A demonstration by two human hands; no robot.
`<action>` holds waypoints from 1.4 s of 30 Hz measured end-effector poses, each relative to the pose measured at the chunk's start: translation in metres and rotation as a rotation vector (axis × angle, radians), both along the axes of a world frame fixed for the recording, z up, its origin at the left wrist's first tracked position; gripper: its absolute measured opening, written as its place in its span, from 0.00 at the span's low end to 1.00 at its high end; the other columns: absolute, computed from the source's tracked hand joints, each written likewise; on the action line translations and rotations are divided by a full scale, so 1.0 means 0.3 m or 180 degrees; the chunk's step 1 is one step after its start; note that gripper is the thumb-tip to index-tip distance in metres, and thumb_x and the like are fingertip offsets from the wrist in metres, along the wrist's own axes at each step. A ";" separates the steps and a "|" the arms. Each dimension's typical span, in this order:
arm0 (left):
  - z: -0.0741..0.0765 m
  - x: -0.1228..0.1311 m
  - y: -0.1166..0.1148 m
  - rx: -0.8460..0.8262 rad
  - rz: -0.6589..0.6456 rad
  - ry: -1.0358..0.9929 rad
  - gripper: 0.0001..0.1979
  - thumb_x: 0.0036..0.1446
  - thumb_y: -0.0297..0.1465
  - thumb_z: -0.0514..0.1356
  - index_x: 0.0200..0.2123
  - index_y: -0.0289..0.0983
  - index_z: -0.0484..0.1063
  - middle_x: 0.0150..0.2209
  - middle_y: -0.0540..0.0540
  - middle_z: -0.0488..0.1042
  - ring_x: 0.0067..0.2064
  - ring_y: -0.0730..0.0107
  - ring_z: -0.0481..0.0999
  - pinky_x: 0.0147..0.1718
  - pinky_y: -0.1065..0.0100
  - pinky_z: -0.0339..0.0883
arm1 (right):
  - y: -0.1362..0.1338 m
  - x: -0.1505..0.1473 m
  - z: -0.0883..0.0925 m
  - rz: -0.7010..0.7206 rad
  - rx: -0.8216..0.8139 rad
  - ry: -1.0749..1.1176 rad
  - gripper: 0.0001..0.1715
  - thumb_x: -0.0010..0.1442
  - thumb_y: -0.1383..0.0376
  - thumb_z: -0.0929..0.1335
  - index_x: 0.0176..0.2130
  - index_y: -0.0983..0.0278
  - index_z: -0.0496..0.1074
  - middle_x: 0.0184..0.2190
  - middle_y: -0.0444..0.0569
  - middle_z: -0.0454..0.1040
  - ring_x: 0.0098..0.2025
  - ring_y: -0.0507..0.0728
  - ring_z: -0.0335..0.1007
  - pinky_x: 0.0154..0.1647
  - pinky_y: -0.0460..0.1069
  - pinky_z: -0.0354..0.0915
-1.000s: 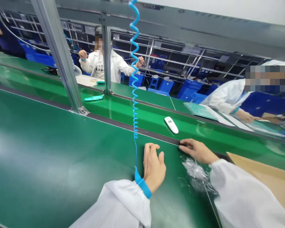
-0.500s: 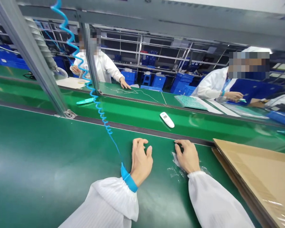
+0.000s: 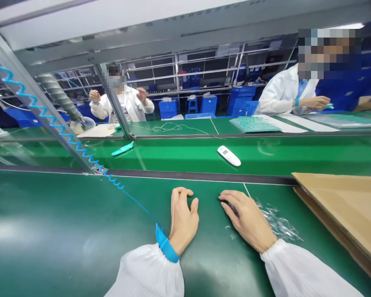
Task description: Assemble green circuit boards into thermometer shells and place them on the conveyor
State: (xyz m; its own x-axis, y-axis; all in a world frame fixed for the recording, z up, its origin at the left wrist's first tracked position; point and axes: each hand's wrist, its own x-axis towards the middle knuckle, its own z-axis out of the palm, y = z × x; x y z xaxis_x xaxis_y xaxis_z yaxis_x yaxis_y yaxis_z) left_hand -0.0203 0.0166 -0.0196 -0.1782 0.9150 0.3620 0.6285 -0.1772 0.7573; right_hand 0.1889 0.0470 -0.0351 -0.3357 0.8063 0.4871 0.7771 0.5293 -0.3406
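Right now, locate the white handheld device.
In the head view, the white handheld device lies on the far green bench, beyond the dark rail, ahead of the right hand, right of the teal tool.

View: one head-worn camera, at the person's place along a green workbench (image 3: 55,214)
Facing: forward and down across the bench, frame leaning, overhead beam (image 3: 185,35) rising rightward
Near: left hand (image 3: 182,218) and right hand (image 3: 247,220) low in frame, close to the lens
Far: co-worker (image 3: 123,103) beyond a second green bench (image 3: 179,154), metal shelving (image 3: 204,70) behind
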 end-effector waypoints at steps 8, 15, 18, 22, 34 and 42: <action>0.005 -0.004 0.001 -0.0079 -0.0020 0.0042 0.09 0.61 0.22 0.57 0.43 0.38 0.69 0.46 0.42 0.66 0.50 0.59 0.71 0.52 0.54 0.67 | 0.016 0.021 -0.037 -0.0453 0.0111 -0.0094 0.22 0.69 0.52 0.61 0.50 0.62 0.74 0.55 0.54 0.75 0.56 0.65 0.71 0.53 0.61 0.70; 0.001 -0.004 0.001 -0.0043 -0.0031 0.0032 0.10 0.60 0.22 0.57 0.43 0.39 0.70 0.46 0.43 0.66 0.50 0.59 0.71 0.52 0.54 0.67 | 0.009 0.015 -0.027 -0.0448 0.0127 -0.0141 0.22 0.70 0.52 0.60 0.49 0.60 0.74 0.54 0.54 0.76 0.55 0.64 0.72 0.49 0.60 0.70; 0.000 -0.004 0.001 -0.0042 -0.0026 0.0037 0.10 0.60 0.22 0.57 0.43 0.39 0.70 0.46 0.43 0.66 0.50 0.59 0.71 0.51 0.54 0.67 | 0.008 0.016 -0.025 -0.0447 0.0135 -0.0149 0.22 0.70 0.51 0.59 0.49 0.59 0.74 0.54 0.54 0.76 0.55 0.65 0.72 0.47 0.59 0.70; 0.002 -0.005 0.000 -0.0113 -0.0041 0.0048 0.09 0.61 0.22 0.57 0.43 0.39 0.69 0.47 0.42 0.66 0.50 0.58 0.71 0.51 0.54 0.67 | 0.008 0.017 -0.023 -0.0446 0.0110 -0.0167 0.23 0.70 0.51 0.59 0.50 0.60 0.74 0.54 0.53 0.76 0.55 0.65 0.72 0.47 0.59 0.70; 0.014 0.001 -0.007 -0.0156 -0.0053 -0.0026 0.09 0.60 0.22 0.57 0.43 0.39 0.69 0.46 0.43 0.66 0.50 0.58 0.71 0.51 0.55 0.67 | 0.009 0.019 -0.021 -0.0419 0.0119 -0.0139 0.24 0.70 0.49 0.58 0.49 0.60 0.74 0.54 0.53 0.76 0.54 0.65 0.72 0.48 0.60 0.70; 0.018 0.004 -0.011 -0.0167 -0.0040 -0.0087 0.10 0.59 0.21 0.57 0.42 0.39 0.68 0.46 0.42 0.66 0.50 0.58 0.71 0.51 0.55 0.66 | 0.016 0.022 -0.036 -0.0427 0.0153 -0.0109 0.27 0.69 0.47 0.58 0.49 0.60 0.75 0.53 0.53 0.77 0.54 0.66 0.73 0.46 0.60 0.70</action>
